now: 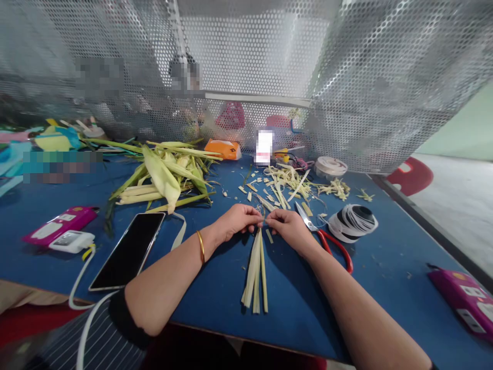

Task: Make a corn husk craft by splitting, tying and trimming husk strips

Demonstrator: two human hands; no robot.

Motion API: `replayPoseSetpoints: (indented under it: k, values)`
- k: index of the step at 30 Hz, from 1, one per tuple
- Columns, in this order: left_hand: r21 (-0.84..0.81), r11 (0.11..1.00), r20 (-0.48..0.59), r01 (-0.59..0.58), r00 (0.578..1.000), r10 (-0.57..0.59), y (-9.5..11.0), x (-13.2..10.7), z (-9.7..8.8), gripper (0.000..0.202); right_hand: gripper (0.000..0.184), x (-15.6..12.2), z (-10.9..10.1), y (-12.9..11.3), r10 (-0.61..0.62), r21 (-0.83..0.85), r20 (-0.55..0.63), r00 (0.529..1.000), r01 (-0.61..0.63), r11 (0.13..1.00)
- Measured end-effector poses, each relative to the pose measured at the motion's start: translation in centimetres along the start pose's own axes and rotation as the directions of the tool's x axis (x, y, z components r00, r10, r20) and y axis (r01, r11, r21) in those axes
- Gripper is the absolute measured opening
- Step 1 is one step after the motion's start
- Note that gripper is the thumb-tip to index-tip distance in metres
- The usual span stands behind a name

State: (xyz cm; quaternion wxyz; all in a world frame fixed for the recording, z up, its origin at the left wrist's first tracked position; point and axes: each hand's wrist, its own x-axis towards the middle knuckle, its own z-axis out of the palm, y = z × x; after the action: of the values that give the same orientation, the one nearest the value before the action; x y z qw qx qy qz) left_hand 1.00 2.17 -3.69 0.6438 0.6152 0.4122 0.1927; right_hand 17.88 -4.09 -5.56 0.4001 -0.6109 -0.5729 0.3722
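My left hand (238, 220) and my right hand (289, 228) meet in the middle of the blue table (215, 298), both pinched on the top end of a bundle of pale green leaf strips (256, 270). The strips fan out toward me, their lower ends resting on the table. A gold bangle (201, 246) circles my left wrist. Red-handled scissors (327, 241) lie just right of my right hand, blades pointing away from me.
A pile of long green leaves (165, 174) lies at back left and cut scraps (285, 182) at back centre. A black phone (129, 249), a pink box (61, 223), a white charger (72, 240), a tape roll (352, 222) and another pink box (464, 300) surround me. Perforated metal screens (346, 77) wall the table.
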Motion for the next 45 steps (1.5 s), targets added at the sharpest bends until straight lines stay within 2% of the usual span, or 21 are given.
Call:
replayPoseSetpoints:
  k: [4,8,14,17,21,25,35,45]
  values:
    - [-0.034,0.999,-0.064,0.021,0.998,-0.023,-0.1,0.2,-0.1,0.016,0.016,-0.1,0.0,-0.3,-0.014,0.029,0.044,0.999,0.013,1.0]
    - [-0.014,1.0,-0.083,0.008,0.996,-0.009,-0.2,0.2,-0.3,0.017,0.015,-0.1,-0.1,-0.5,-0.025,0.022,0.105,0.994,0.023,0.999]
    - [0.056,0.996,-0.1,-0.066,0.992,0.072,0.2,0.1,-0.4,0.01,0.013,-0.2,-0.3,-0.5,-0.015,-0.01,0.166,0.986,0.017,1.0]
    - [0.115,0.983,-0.09,-0.141,0.984,0.152,0.0,0.4,-0.6,0.009,0.014,-0.1,-0.1,-0.3,-0.019,-0.013,0.098,0.995,0.02,1.0]
    - [0.299,0.92,-0.072,-0.253,0.956,0.286,-0.6,0.9,-1.1,0.012,0.02,0.5,0.6,0.3,-0.028,0.146,-0.072,0.997,0.038,0.989]
    - [0.429,0.851,-0.065,-0.302,0.93,0.362,-0.6,0.9,-1.3,0.013,0.026,1.0,1.3,0.9,-0.034,0.238,-0.046,0.998,0.044,0.97]
    - [0.548,0.769,-0.05,-0.33,0.905,0.423,-0.1,0.3,-0.9,0.014,0.018,1.0,1.7,1.1,-0.112,0.054,-0.086,0.99,0.117,0.992]
    - [0.666,0.668,-0.02,-0.333,0.887,0.462,0.3,-0.3,-0.6,0.016,0.019,0.6,1.5,0.8,-0.137,0.055,-0.102,0.985,0.143,0.988]
